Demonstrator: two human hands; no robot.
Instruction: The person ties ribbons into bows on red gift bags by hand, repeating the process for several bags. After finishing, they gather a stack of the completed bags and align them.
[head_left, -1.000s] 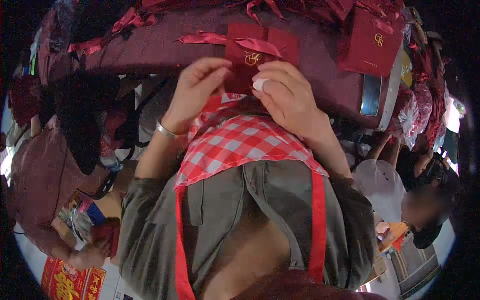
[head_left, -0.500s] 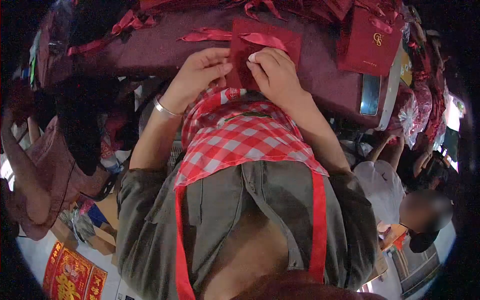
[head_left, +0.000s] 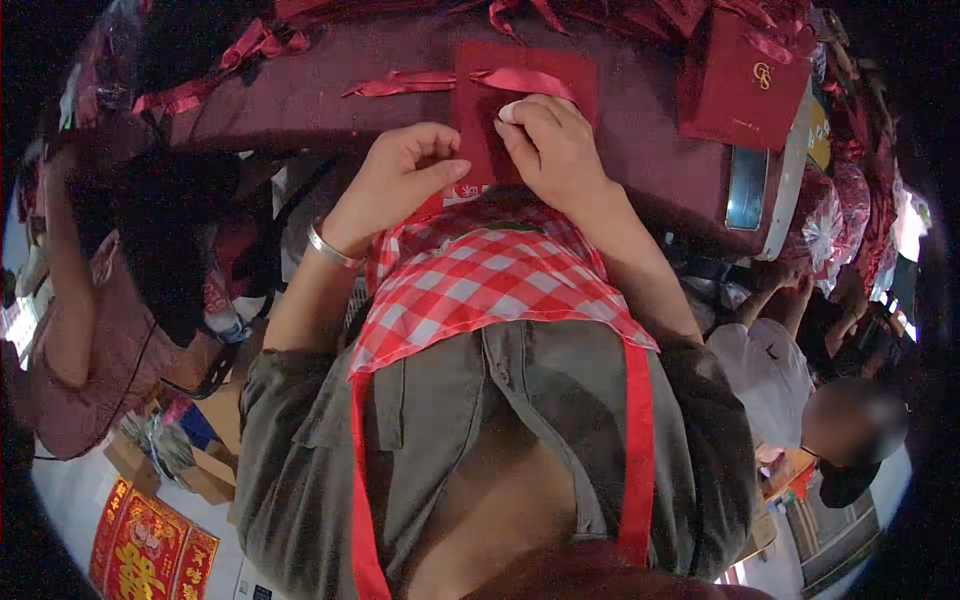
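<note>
A flat dark red gift bag or card (head_left: 475, 130) lies on the cloth-covered table in front of me. A pink-red ribbon (head_left: 525, 80) runs across its upper part, with another length of ribbon (head_left: 410, 84) stretching out to its left. My right hand (head_left: 555, 150) rests over the bag's right half, its fingers curled and the thumb near the index finger. Something small and white (head_left: 508, 112) shows at those fingertips; I cannot make out what it is. Beside the bag's left edge, my left hand (head_left: 405, 175) has bent fingers with the thumb apart, holding nothing.
A similar dark red bag with a gold monogram (head_left: 745, 90) lies to the right, above a phone (head_left: 746, 190). More ribbons (head_left: 262, 42) and red pieces line the table's far side. People sit on both sides; one wears a white shirt (head_left: 757, 365).
My left hand has moved slightly down, away from the bag, and its thumb stands further from the fingers. My right hand stays almost in place over the bag.
</note>
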